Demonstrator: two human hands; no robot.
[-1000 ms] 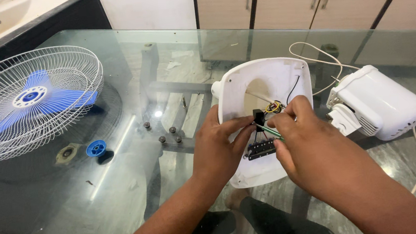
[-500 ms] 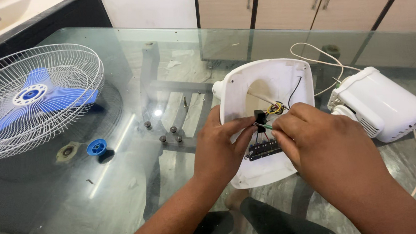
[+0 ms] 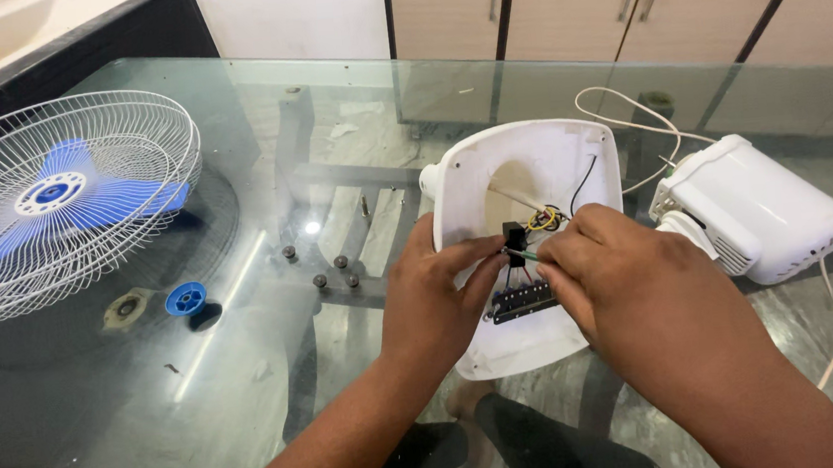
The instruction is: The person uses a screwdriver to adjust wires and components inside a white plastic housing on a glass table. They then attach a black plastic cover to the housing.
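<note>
An open white fan housing [image 3: 540,158] lies on the glass table [image 3: 345,100], its inside facing up with coloured wires [image 3: 544,219] and a black switch block [image 3: 523,300]. My left hand [image 3: 437,297] grips the housing's left edge, its fingers reaching in to a small black part [image 3: 514,231]. My right hand [image 3: 632,285] pinches a thin green-tipped tool or wire [image 3: 522,252] right beside that part. Both hands meet over the middle of the housing.
A white motor unit [image 3: 761,209] with a white cord [image 3: 617,111] sits to the right. A wire fan guard [image 3: 52,201] with blue blades lies at the left. A blue knob [image 3: 185,298], a grey nut [image 3: 127,309] and several small screws [image 3: 329,270] rest on the glass.
My hands have barely shifted inside the housing; the right fingers stay pinched by the black part. The view has moved slightly.
</note>
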